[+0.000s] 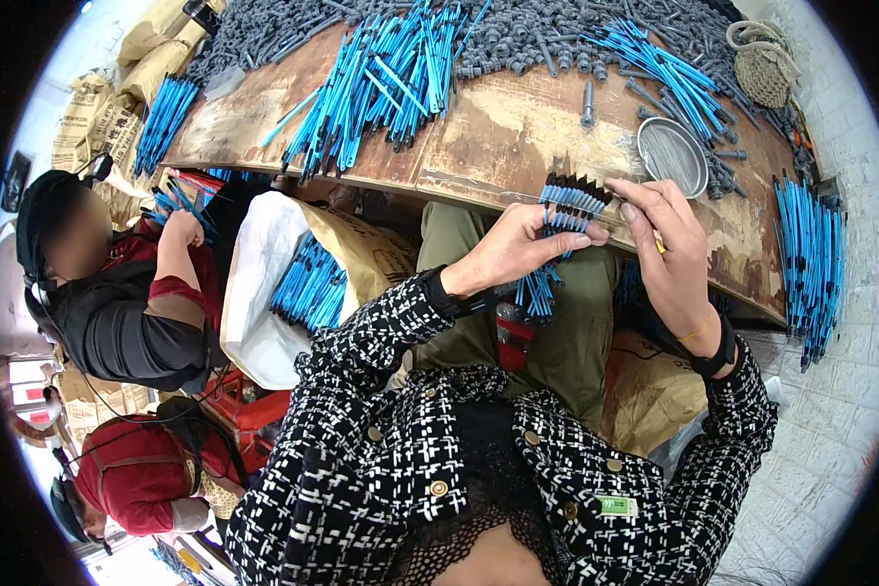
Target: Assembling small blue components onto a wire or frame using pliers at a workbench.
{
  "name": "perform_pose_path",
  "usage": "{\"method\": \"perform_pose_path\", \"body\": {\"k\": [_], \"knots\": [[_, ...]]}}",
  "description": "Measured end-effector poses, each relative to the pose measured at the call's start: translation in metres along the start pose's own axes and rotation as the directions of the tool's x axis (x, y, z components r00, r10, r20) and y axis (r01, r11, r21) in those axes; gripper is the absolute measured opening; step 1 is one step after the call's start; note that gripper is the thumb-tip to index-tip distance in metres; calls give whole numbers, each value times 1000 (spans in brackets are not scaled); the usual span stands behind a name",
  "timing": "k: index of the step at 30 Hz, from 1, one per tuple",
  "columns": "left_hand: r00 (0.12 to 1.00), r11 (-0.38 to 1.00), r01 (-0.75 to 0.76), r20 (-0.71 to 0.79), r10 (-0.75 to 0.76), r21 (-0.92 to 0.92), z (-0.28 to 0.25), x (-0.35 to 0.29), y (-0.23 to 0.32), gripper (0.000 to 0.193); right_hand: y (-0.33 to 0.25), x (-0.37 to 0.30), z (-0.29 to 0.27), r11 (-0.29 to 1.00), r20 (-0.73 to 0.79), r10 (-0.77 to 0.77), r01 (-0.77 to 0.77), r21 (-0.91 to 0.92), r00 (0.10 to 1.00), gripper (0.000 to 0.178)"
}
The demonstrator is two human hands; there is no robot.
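Observation:
My left hand [527,242] is closed around a row of thin blue sticks with black ends [568,207], fanned side by side above my lap. Their lower blue lengths [535,293] hang below my palm. A thin wire-like line [523,196] runs across the row. My right hand [670,230] is beside the black ends, with fingers and thumb drawn together. A small yellow piece [660,242] shows among its fingers; what they pinch is too small to make out.
Piles of blue sticks [381,83] and grey bolt-shaped plastic parts [518,39] lie on the wooden table [488,132]. A round metal dish [672,156] holds fine needle-like pieces. An open sack [264,283] of blue sticks stands left of my knees. Two people [117,283] sit at left.

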State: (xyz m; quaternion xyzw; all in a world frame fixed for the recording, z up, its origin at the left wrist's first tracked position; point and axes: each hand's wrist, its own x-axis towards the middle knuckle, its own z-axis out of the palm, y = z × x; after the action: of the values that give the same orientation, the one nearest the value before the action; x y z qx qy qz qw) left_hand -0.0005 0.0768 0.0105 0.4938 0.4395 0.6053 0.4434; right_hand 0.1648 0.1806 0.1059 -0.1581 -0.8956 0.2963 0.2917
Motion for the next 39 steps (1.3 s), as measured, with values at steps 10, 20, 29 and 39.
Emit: {"method": "perform_pose_path", "body": {"k": [10,20,29,39], "knots": [[999,1000,12,49,-12,2,2,1,-2,18,11,5,-1,969,-43,-213,205,-140,976,24],[996,1000,12,84,-13,9,2,1,3,19,12,16,-9,958,114,-268,277,-71,957,44],[996,993,-45,84,36,106,1,3,8,18,1,21,-11,935,122,-310,326,-140,943,46],[991,993,-96,96,88,75,3,8,4,18,6,23,-16,946,132,-279,296,-135,951,35]]}}
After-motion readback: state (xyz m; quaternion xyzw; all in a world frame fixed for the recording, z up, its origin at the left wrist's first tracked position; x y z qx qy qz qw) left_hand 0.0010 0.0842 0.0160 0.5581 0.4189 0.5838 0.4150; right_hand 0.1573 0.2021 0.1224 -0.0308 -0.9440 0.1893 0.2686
